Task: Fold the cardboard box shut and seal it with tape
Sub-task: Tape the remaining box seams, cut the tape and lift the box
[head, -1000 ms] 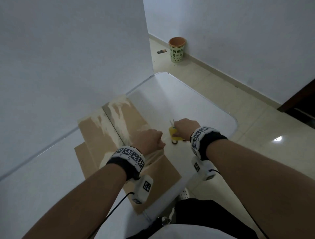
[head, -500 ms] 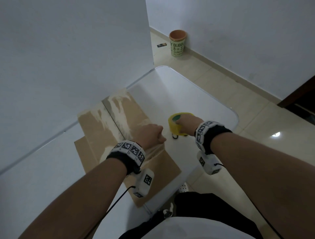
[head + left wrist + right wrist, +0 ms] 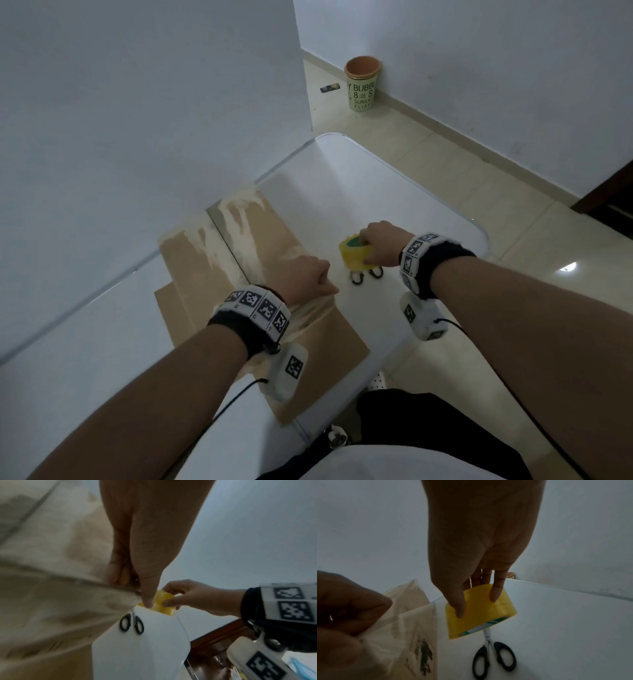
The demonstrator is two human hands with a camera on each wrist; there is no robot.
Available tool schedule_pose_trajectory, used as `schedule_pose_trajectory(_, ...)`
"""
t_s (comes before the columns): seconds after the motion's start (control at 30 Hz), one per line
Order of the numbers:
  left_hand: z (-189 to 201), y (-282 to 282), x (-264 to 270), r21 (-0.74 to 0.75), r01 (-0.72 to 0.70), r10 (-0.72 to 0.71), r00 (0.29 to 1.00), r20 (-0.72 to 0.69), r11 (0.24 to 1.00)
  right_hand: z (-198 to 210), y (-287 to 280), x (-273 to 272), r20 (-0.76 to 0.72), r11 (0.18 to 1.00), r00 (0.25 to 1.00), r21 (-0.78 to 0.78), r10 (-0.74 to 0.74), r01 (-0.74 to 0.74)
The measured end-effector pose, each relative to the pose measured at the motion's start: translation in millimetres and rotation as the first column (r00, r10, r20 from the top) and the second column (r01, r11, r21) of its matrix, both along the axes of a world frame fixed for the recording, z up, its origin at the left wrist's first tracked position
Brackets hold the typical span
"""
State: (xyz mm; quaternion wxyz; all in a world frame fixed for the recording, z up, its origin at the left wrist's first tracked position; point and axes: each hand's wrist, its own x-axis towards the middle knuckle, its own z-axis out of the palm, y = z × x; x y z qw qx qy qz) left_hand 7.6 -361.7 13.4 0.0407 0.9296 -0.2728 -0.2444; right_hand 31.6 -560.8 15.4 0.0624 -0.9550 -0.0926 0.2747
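Note:
The brown cardboard box (image 3: 239, 246) lies on the white table (image 3: 376, 178) with its top flaps folded down and meeting at a middle seam. My left hand (image 3: 322, 284) rests on the box's near right edge, fingers curled over it and thumb down its side (image 3: 147, 601). My right hand (image 3: 363, 246) grips a yellow roll of tape (image 3: 354, 255) just right of the box, thumb and fingers round its outer face (image 3: 479, 612). The roll hangs above black-handled scissors (image 3: 494, 657), which lie on the table.
A white wall (image 3: 137, 102) runs close behind the box. The table's rounded far corner and right edge border a tiled floor. A green bin (image 3: 362, 84) and a small dark object (image 3: 330, 88) sit on the floor by the far wall.
My right hand has taken hold of the tape roll and raised it off the table, uncovering the scissors' handles. The left hand has stayed on the box edge.

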Motion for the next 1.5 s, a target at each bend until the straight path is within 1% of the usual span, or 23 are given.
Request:
schedule_pose_trajectory(0.07,17.5,-12.3,14.2,0.105,0.050,-0.040,0.995,-0.094,0.993,-1.2,-5.6,2.3,0.015,0.998,0.999,0.042,0.040,-0.040)
schedule_pose_trajectory(0.1,25.3,-19.7,25.1,0.111,0.052,-0.040,0.993,-0.107,0.992,-0.9,-7.6,3.0,0.034,0.997,0.998,0.055,0.055,-0.056)
schedule_pose_trajectory(0.2,34.2,-44.9,57.4,-0.027,0.013,-0.015,0.997,-0.069,1.000,-0.6,-10.7,5.4,0.088,0.992,0.994,0.101,0.067,-0.076)
schedule_pose_trajectory(0.23,33.5,-54.3,63.9,-0.039,0.028,-0.031,0.997,-0.077,0.999,-0.8,-11.5,5.3,0.099,0.991,0.993,0.117,0.059,-0.071)
schedule_pose_trajectory(0.37,19.6,-87.9,73.5,0.154,0.147,-0.108,0.966,-0.236,0.977,-2.7,-15.7,5.5,0.183,0.986,0.981,0.143,0.058,-0.085)
schedule_pose_trajectory(0.5,4.3,-88.5,80.7,0.122,0.025,0.025,0.918,-0.395,0.992,-14.2,-27.5,4.0,0.228,0.961,0.971,0.245,0.068,-0.125)
schedule_pose_trajectory(0.53,2.1,-86.2,82.4,0.084,-0.033,0.066,0.903,-0.424,0.996,-19.3,-32.1,2.4,0.243,0.948,0.970,0.307,0.011,-0.087)
schedule_pose_trajectory(0.57,2.0,-84.5,83.7,0.035,-0.102,0.107,0.886,-0.451,0.994,-24.8,-36.5,0.1,0.257,0.918,0.962,0.396,-0.096,-0.014)
schedule_pose_trajectory(0.63,3.1,-82.7,85.5,-0.060,-0.218,0.166,0.870,-0.463,0.974,-35.1,-40.5,-5.1,0.279,0.783,0.884,0.606,-0.374,0.140)
schedule_pose_trajectory(0.7,3.8,-81.9,87.5,-0.106,-0.263,0.193,0.879,-0.436,0.959,-41.9,-34.5,-6.3,0.265,0.602,0.749,0.769,-0.607,0.215)
schedule_pose_trajectory(0.77,1.8,-80.5,87.2,-0.144,-0.335,0.232,0.849,-0.475,0.931,-46.1,-26.0,-2.4,0.214,0.435,0.596,0.864,-0.774,0.255)
schedule_pose_trajectory(0.8,-0.1,-78.7,85.8,-0.182,-0.408,0.262,0.810,-0.525,0.895,-47.5,-24.8,-0.4,0.164,0.359,0.515,0.882,-0.841,0.307)
schedule_pose_trajectory(0.87,-2.4,-73.4,81.1,-0.246,-0.591,0.323,0.690,-0.648,0.768,-54.6,-32.2,2.0,0.042,0.228,0.370,0.851,-0.928,0.474)
schedule_pose_trajectory(0.9,-3.4,-70.3,79.7,-0.264,-0.663,0.341,0.636,-0.693,0.701,-61.3,-38.9,0.9,-0.008,0.196,0.338,0.801,-0.941,0.566)
schedule_pose_trajectory(0.93,-4.7,-67.2,79.1,-0.277,-0.708,0.348,0.600,-0.720,0.650,-69.7,-44.5,-1.3,-0.047,0.204,0.350,0.738,-0.935,0.643)
schedule_pose_trajectory(0.97,-5.6,-64.9,79.4,-0.285,-0.734,0.349,0.579,-0.737,0.616,-78.9,-47.9,-3.9,-0.068,0.259,0.407,0.672,-0.911,0.694)
schedule_pose_trajectory(1.0,-5.6,-63.6,80.2,-0.294,-0.751,0.345,0.565,-0.749,0.592,-87.3,-48.2,-6.4,-0.071,0.357,0.495,0.606,-0.866,0.711)
schedule_pose_trajectory(1.07,-7.4,-61.5,82.4,-0.296,-0.777,0.328,0.532,-0.781,0.555,-100.9,-39.4,-10.2,-0.061,0.576,0.686,0.492,-0.725,0.652)
schedule_pose_trajectory(1.1,-9.1,-60.8,83.6,-0.296,-0.784,0.316,0.520,-0.793,0.546,-106.9,-32.6,-10.2,-0.063,0.657,0.757,0.454,-0.650,0.602)
schedule_pose_trajectory(1.17,-11.8,-60.4,84.1,-0.294,-0.786,0.308,0.513,-0.801,0.544,-116.9,-19.1,-9.3,-0.073,0.757,0.840,0.398,-0.537,0.519)
schedule_pose_trajectory(1.27,-15.0,-58.9,85.5,-0.286,-0.789,0.306,0.503,-0.809,0.543,-129.5,-2.0,-6.0,-0.079,0.839,0.890,0.304,-0.449,0.451)
schedule_pose_trajectory(1.37,-15.4,-57.5,87.3,-0.285,-0.796,0.289,0.489,-0.823,0.535,-135.8,5.8,-5.3,-0.015,0.906,0.923,0.190,-0.384,0.379)
schedule_pose_trajectory(1.5,-14.8,-55.8,88.6,-0.272,-0.799,0.276,0.470,-0.838,0.536,-130.9,2.4,-7.6,0.035,0.935,0.936,0.067,-0.350,0.348)
